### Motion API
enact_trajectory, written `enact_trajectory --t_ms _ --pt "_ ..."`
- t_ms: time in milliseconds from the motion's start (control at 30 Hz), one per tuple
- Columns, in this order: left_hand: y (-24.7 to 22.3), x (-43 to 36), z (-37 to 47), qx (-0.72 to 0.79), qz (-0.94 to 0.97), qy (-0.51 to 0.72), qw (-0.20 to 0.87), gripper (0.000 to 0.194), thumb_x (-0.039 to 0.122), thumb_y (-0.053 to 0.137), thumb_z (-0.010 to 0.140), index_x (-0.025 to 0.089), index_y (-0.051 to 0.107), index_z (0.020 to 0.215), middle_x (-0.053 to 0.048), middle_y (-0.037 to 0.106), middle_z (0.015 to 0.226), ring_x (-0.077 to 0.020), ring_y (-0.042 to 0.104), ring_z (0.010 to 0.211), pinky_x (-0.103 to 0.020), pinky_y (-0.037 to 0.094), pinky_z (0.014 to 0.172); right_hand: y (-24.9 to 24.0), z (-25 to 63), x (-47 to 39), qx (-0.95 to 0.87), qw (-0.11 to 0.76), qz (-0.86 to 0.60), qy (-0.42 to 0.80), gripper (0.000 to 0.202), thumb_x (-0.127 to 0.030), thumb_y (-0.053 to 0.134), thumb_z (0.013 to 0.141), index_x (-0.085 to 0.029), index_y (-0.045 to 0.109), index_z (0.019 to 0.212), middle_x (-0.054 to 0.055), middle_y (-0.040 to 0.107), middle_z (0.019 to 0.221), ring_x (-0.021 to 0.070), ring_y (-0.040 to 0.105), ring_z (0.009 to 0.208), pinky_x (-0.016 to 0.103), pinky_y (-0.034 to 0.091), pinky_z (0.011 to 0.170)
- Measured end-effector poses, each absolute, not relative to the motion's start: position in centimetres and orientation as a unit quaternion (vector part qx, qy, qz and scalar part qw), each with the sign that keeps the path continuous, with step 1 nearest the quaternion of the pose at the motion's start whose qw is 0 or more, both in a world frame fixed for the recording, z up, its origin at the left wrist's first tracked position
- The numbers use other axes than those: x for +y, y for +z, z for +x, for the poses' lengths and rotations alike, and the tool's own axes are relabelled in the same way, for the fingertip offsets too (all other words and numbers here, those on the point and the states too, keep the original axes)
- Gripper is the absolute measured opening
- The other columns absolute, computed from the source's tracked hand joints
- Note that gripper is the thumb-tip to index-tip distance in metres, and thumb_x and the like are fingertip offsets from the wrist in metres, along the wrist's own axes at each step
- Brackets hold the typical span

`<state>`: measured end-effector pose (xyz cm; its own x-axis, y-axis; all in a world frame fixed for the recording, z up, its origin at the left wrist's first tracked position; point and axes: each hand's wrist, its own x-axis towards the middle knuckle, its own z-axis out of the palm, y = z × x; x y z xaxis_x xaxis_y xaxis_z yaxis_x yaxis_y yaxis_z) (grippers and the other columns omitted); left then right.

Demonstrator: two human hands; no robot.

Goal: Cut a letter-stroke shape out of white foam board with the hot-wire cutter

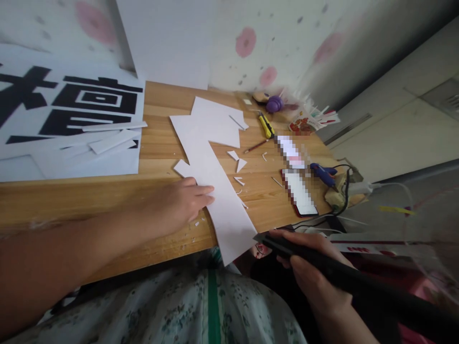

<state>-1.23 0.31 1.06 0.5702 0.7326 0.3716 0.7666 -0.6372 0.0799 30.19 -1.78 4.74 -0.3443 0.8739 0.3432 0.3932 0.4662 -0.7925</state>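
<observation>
My left hand (190, 199) rests on a white foam-like board (211, 167) cut in an angular shape, fingers stretched across its middle. The board's near end sticks out past the table's front edge. In my right hand (311, 263) is a black cutting tool (297, 251), its tip at the board's lower right corner. Small white offcuts (241, 165) lie just right of the board.
Printed paper (82, 107) with black characters and white strips (114, 141) lies at the left. Toward the right are a yellow cutter (265, 125), a pencil (256, 146), two phones (300, 193), a blue glue gun (323, 174), cables and a cup (304, 120).
</observation>
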Motion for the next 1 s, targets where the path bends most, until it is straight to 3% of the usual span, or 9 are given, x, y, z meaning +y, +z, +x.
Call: enact_trajectory --t_ms 100,233,400,567,667,833,1000 --pt "0.6 0.6 -1.6 -0.417 -0.871 -0.252 0.066 0.028 0.006 0.05 0.085 0.017 0.07 0.103 -0.006 0.068 0.117 -0.0178 0.056 0.086 -0.029 0.048 0.078 3.9 29.1 -1.1 -0.749 0.383 -0.425 0.334 0.025 -0.033 0.067 0.087 -0.025 0.071 0.109 0.008 0.078 0.097 0.0232 0.075 0.069 0.035 0.063 0.059" --pt "1.0 0.6 -1.8 -0.418 -0.868 -0.26 0.067 0.029 0.003 0.052 0.083 0.018 0.071 0.1 -0.005 0.069 0.116 -0.0192 0.056 0.091 -0.029 0.05 0.081 3.9 27.6 0.0 -0.778 0.358 -0.398 0.328 0.024 -0.033 0.069 0.086 -0.027 0.071 0.108 0.006 0.077 0.096 0.0234 0.075 0.081 0.036 0.063 0.07" --pt "1.7 0.6 -1.8 -0.407 -0.884 -0.221 0.063 0.028 0.004 0.052 0.084 0.019 0.072 0.098 -0.005 0.069 0.116 -0.0199 0.058 0.092 -0.031 0.05 0.084 3.6 25.9 0.7 -0.745 0.387 -0.41 0.355 0.024 -0.037 0.069 0.086 -0.025 0.07 0.107 0.006 0.076 0.093 0.0219 0.074 0.078 0.032 0.062 0.062" --pt "2.0 0.6 -2.2 -0.394 -0.886 -0.233 0.072 0.027 0.004 0.051 0.085 0.018 0.071 0.097 -0.005 0.07 0.115 -0.0199 0.058 0.093 -0.03 0.051 0.083 2.9 24.5 0.5 -0.732 0.415 -0.389 0.374 0.04 -0.045 0.066 0.088 -0.027 0.064 0.124 0.007 0.076 0.098 0.0212 0.074 0.076 0.037 0.063 0.067" --pt "2.3 0.7 -2.4 -0.375 -0.878 -0.28 0.097 0.024 0.003 0.052 0.086 0.017 0.07 0.094 -0.005 0.07 0.113 -0.0187 0.057 0.088 -0.03 0.052 0.081 2.5 24.5 0.7 -0.771 0.419 -0.357 0.32 0.042 -0.037 0.064 0.091 -0.029 0.059 0.132 0.009 0.072 0.11 0.0229 0.072 0.089 0.039 0.062 0.076" --pt "3.1 0.6 -2.4 -0.376 -0.854 -0.34 0.117 0.02 0.0 0.058 0.084 0.016 0.065 0.093 -0.006 0.07 0.106 -0.0191 0.058 0.088 -0.033 0.053 0.081 2.5 24.8 1.3 -0.803 0.396 -0.373 0.243 0.037 -0.023 0.066 0.088 -0.03 0.063 0.124 0.007 0.066 0.102 0.0221 0.066 0.093 0.038 0.057 0.079" --pt "3.9 0.4 -2.3 -0.385 -0.83 -0.379 0.137 0.016 0.003 0.064 0.083 0.015 0.063 0.094 -0.008 0.069 0.101 -0.0194 0.061 0.09 -0.035 0.054 0.083 3.2 24.5 1.0 -0.814 0.358 -0.369 0.27 0.041 -0.03 0.079 0.076 -0.027 0.062 0.113 0.006 0.059 0.097 0.0236 0.06 0.09 0.041 0.056 0.077"
